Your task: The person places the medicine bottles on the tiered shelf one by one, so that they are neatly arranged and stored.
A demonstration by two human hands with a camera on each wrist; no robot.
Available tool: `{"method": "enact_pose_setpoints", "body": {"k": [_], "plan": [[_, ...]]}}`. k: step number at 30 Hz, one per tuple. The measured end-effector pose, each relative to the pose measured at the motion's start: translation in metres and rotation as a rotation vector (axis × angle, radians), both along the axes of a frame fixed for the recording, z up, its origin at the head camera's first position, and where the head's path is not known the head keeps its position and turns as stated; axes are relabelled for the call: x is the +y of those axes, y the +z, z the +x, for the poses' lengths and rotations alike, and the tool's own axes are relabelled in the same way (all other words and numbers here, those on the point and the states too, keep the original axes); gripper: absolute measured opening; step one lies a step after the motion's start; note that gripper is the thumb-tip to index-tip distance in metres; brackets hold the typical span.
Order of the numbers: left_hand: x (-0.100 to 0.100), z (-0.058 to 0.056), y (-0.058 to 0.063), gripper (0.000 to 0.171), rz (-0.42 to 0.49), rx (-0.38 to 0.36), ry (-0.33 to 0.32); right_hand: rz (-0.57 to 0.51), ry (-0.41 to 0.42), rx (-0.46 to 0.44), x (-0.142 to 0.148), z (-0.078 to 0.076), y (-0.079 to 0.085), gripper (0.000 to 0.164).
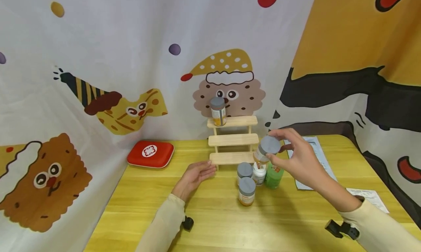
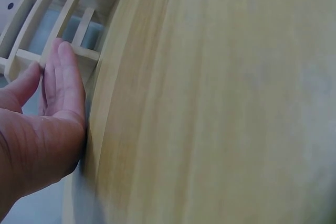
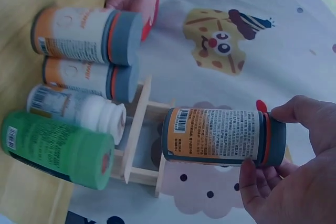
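My right hand (image 1: pixel 300 160) pinches a grey-lidded supplement bottle (image 3: pixel 215 136) by its cap, in the air in front of the right end of a three-tier wooden display rack (image 1: pixel 233 139). Its label is orange and white. With fairly straight fingers, my left hand (image 1: pixel 194 177) touches the left end of the rack's lowest step, as the left wrist view also shows. Another grey-lidded bottle (image 1: pixel 218 111) stands at the left of the top step. Before the rack stand two more grey-lidded bottles (image 1: pixel 246 191), a white bottle (image 3: pixel 79 113) and a green bottle (image 3: pixel 60 148).
A red case (image 1: pixel 150 154) with a white emblem lies at the table's back left. Behind the right hand is a pale flat packet (image 1: pixel 317 153), with a white paper (image 1: pixel 368 199) nearer the right edge. A printed cloth hangs directly behind the table.
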State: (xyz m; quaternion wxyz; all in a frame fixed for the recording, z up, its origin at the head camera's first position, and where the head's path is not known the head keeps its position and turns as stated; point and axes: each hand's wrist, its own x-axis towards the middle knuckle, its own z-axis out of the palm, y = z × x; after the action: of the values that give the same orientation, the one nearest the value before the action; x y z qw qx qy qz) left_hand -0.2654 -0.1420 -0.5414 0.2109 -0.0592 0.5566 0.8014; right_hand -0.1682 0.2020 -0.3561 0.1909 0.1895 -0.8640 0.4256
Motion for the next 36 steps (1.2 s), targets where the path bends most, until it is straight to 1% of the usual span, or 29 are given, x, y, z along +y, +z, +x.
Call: {"method": "enact_pose_setpoints", "body": {"k": [3,8,12,14,19,26,31,36], "plan": [[0.0,-0.001,0.0,0.051,0.004,-0.006,0.004,-0.014,-0.007,-0.013,0.0,-0.012,0.003,0.054],[0.0,0.0,0.0,0.055,-0.005,-0.014,0.014,-0.051,-0.029,-0.087,-0.001,-0.039,0.007,0.054],[0.0,0.001,0.0,0.054,-0.01,-0.019,0.02,-0.136,-0.021,-0.138,-0.006,-0.059,0.007,0.053],[0.0,0.001,0.0,0.054,-0.01,-0.017,0.02,-0.196,-0.002,-0.146,-0.01,-0.067,0.007,0.052],[0.0,0.001,0.002,0.051,-0.003,-0.021,0.013,-0.306,-0.003,-0.151,-0.021,-0.088,0.004,0.051],[-0.001,0.001,0.002,0.05,0.015,-0.023,0.007,-0.382,-0.024,-0.17,-0.035,-0.116,0.003,0.053],[-0.001,0.0,0.001,0.049,0.016,-0.023,-0.002,-0.436,-0.043,-0.202,-0.043,-0.135,-0.001,0.053],[-0.002,-0.001,0.001,0.047,0.026,-0.029,0.004,-0.445,-0.037,-0.203,-0.052,-0.148,-0.004,0.054]]}}
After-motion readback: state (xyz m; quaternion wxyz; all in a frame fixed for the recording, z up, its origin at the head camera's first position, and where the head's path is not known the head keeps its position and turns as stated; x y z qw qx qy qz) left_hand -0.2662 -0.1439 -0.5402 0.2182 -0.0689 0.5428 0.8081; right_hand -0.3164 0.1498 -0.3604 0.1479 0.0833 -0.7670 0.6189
